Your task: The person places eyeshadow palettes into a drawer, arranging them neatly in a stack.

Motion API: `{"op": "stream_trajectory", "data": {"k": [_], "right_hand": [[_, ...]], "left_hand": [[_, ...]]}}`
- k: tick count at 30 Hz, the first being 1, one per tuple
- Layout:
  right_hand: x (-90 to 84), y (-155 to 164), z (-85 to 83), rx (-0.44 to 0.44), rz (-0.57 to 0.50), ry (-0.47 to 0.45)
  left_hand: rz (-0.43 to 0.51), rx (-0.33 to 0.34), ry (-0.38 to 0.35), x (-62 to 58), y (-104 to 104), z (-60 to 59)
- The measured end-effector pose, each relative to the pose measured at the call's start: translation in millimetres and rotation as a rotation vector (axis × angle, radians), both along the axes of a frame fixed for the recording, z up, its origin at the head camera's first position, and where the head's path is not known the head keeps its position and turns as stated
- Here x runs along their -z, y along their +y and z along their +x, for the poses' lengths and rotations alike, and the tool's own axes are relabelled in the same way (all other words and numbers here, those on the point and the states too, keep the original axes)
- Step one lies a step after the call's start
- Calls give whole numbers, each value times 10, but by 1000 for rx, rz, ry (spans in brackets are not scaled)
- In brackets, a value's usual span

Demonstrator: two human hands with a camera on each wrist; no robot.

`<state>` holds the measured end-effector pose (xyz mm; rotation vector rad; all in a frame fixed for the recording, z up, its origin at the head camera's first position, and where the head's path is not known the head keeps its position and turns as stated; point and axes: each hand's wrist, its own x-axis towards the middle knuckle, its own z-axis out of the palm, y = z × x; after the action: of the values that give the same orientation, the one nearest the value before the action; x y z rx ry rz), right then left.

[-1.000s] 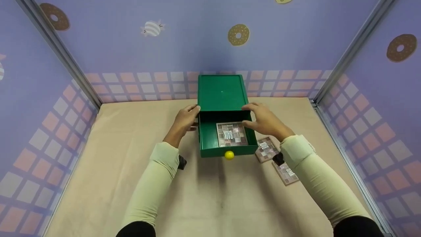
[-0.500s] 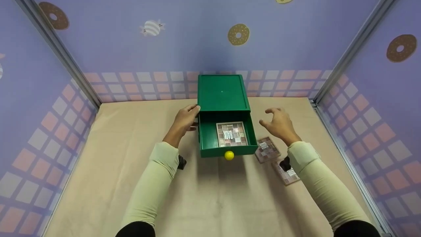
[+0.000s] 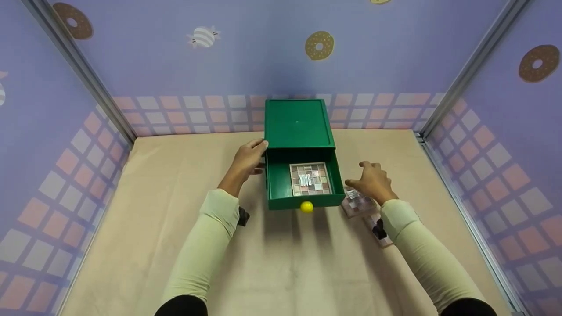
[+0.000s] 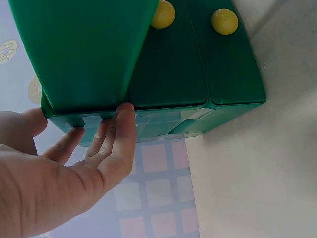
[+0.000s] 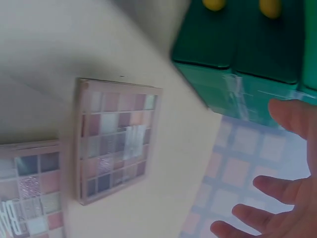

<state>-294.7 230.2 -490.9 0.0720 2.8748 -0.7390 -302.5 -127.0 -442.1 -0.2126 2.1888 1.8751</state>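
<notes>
Touching a green cabinet (image 3: 297, 123) with outstretched left hand (image 3: 248, 159), right hand (image 3: 373, 181) spread apart near a palette (image 3: 358, 205).

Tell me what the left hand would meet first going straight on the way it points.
The green cabinet, at its left side; the left hand appears to touch it there, so no gap shows.

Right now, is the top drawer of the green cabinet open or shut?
Open: the top drawer juts out from the green cabinet, and a palette is visible inside.
</notes>
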Motion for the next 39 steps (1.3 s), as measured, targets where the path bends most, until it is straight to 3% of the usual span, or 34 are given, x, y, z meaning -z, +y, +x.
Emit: {"op": "stream_trajectory", "data": {"k": [14,21,24,31,39], "right_hand": [[400,39,98,16,18,-102],[568,-4,127,96,42,-187],[652,-8,130,93,72,-204],[802,-17,151,39,129,-164],[877,-34,197,44,173,-113]], "left_hand": [[-21,-4,-4,-4,1,-6],[-23,-17,-16,-2,0,-19],[-28,-17,-18,-7,4,-22],[-25,-10,4,-32,-6,-10],[-24,-8,-1,-12,-1,-2]]}}
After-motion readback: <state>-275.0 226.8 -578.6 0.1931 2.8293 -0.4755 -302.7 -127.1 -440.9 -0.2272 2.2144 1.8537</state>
